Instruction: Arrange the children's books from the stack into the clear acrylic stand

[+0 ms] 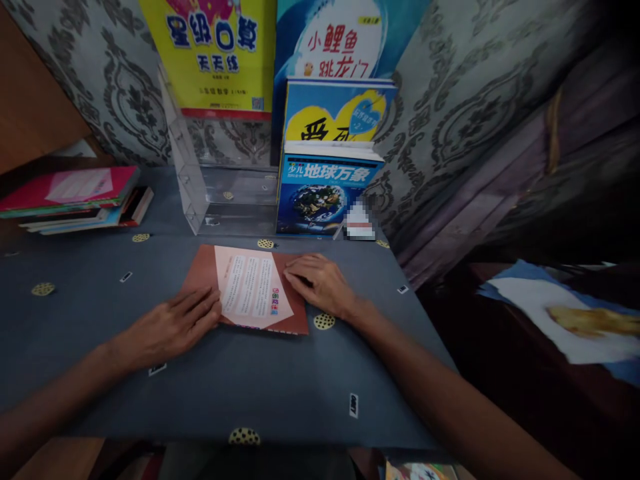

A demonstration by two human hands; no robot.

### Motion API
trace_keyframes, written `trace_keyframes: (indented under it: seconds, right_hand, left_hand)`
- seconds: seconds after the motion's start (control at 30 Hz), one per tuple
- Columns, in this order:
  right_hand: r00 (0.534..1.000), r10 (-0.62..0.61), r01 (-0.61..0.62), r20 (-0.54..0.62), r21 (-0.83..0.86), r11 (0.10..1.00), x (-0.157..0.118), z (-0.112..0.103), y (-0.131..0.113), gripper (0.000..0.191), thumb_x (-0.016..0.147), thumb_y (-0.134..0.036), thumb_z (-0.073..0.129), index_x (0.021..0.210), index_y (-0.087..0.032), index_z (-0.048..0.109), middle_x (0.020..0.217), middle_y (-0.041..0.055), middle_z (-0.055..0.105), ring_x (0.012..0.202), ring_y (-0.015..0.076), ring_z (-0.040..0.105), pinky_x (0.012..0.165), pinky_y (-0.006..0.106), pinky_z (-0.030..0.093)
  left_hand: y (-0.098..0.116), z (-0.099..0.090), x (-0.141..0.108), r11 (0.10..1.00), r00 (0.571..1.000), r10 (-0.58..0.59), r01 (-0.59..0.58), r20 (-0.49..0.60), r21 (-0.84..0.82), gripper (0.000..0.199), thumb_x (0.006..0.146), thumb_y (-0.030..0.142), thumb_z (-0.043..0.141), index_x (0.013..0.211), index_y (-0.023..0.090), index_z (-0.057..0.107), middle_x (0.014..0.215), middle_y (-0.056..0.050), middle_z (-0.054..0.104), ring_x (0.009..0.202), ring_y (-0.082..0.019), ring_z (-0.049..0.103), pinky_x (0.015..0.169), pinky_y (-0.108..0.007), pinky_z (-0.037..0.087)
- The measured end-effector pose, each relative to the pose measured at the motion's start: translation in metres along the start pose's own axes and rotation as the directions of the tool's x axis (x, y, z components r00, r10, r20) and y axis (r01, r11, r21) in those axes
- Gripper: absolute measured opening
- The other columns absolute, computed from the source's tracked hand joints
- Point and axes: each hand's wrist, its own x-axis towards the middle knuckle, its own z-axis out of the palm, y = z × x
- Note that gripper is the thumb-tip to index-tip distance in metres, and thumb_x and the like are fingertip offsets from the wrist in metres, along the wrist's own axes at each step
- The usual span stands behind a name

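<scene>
Our left hand [187, 321] and right hand [323, 283] are both touching a rectangular reddish-brown paper book [253, 287], lying lengthwise between them on the grey patterned table [295, 390]; can't tell if we're actually gripping.

The person's left hand [175, 328] and right hand [326, 281] lie palm down, apart, loosely extended fingers [200, 313] angled inward toward each other.

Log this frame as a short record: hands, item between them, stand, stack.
Left hand: fingers laid on the brown booklet, left side
Right hand: fingertips at its right side
Brown booklet: on the grey patterned cloth, pale printed panel facing up
Clear stand: holds a yellow book and several blue-covered books
Book stack: left of the stand, pink cover on top
</scene>
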Motion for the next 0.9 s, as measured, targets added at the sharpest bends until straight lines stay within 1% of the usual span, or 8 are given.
trace_keyframes:
  seconds: [0.1,0.23,0.33,0.4,0.5,0.67,0.77,0.9]
  right_hand:
    - [0.996,0.083,-0.084,-0.022,-0.027,0.996,-0.001,-0.001,0.01,0.028,0.099,-0.026,0.048,0.095,-0.018,0.075,0.1,0.0096,0.079,0.097,0.0241,0.072,0.09,0.042,0.052]
    - [0.979,0.191,-0.177,-0.071,0.173,0.969,-0.001,-0.001,0.009,0.039,0.102,-0.038,0.044,0.089,-0.019,0.076,0.097,0.009,0.078,0.093,0.0233,0.072,0.086,0.038,0.055]
    - [0.944,0.318,-0.262,-0.083,0.395,0.88,0.0,-0.002,0.009,0.055,0.103,-0.054,0.037,0.086,-0.019,0.078,0.092,0.0082,0.079,0.092,0.0233,0.073,0.087,0.037,0.055]
    - [0.919,0.388,-0.297,-0.077,0.511,0.806,0.001,-0.004,0.011,0.064,0.101,-0.063,0.034,0.087,-0.019,0.079,0.091,0.0085,0.079,0.091,0.024,0.074,0.091,0.039,0.054]
    - [0.9,0.432,-0.311,-0.058,0.61,0.729,0.001,-0.006,0.013,0.066,0.097,-0.068,0.037,0.089,-0.019,0.08,0.089,0.0081,0.079,0.089,0.0243,0.073,0.091,0.04,0.053]
    - [0.885,0.457,-0.279,-0.09,0.684,0.674,0.001,-0.003,0.017,0.047,0.082,-0.065,0.067,0.096,-0.022,0.078,0.094,0.0055,0.078,0.089,0.023,0.071,0.081,0.035,0.055]
    - [0.872,0.481,-0.271,-0.089,0.73,0.627,0.002,0.003,0.019,0.043,0.073,-0.057,0.079,0.098,-0.022,0.076,0.093,0.004,0.076,0.084,0.0201,0.07,0.079,0.035,0.055]
    - [0.862,0.504,-0.288,-0.055,0.765,0.576,0.002,0.007,0.017,0.038,0.072,-0.049,0.082,0.096,-0.022,0.074,0.089,0.0027,0.075,0.078,0.0179,0.068,0.075,0.033,0.056]
  left_hand:
    - [-0.001,0.005,-0.005,0.999,0.999,-0.041,0.041,0.007,-0.011,0.049,0.093,0.001,0.044,0.137,0.019,0.056,0.131,-0.015,0.069,0.128,-0.027,0.062,0.101,-0.04,0.055]
    - [-0.006,0.009,-0.004,0.993,0.99,-0.113,0.109,-0.079,-0.053,0.048,0.097,0.008,0.039,0.142,0.019,0.051,0.12,-0.014,0.074,0.115,-0.024,0.07,0.09,-0.034,0.06]
    - [-0.01,0.002,0.007,0.976,0.967,-0.207,0.193,-0.15,-0.104,0.037,0.098,0.011,0.041,0.131,0.019,0.058,0.099,-0.009,0.077,0.087,-0.019,0.075,0.072,-0.025,0.06]
    - [-0.012,-0.005,0.014,0.961,0.945,-0.261,0.235,-0.196,-0.145,0.028,0.099,0.013,0.042,0.119,0.018,0.061,0.081,-0.004,0.075,0.068,-0.015,0.072,0.057,-0.02,0.054]
    - [-0.015,-0.011,0.02,0.932,0.913,-0.342,0.3,-0.22,-0.204,0.022,0.102,0.018,0.04,0.11,0.02,0.061,0.072,0.0,0.072,0.057,-0.012,0.067,0.051,-0.018,0.047]
    - [-0.019,-0.009,0.014,0.817,0.821,-0.546,0.478,-0.166,-0.322,0.024,0.103,0.025,0.04,0.114,0.023,0.061,0.071,0.003,0.07,0.049,-0.011,0.062,0.053,-0.02,0.045]
    - [-0.021,-0.011,0.014,0.757,0.787,-0.605,0.521,-0.121,-0.393,0.025,0.103,0.026,0.04,0.114,0.025,0.062,0.074,0.003,0.07,0.051,-0.011,0.061,0.057,-0.021,0.047]
    - [-0.021,-0.019,0.02,0.695,0.747,-0.659,0.558,-0.089,-0.453,0.027,0.103,0.03,0.038,0.109,0.024,0.064,0.075,0.002,0.071,0.054,-0.011,0.063,0.056,-0.021,0.045]
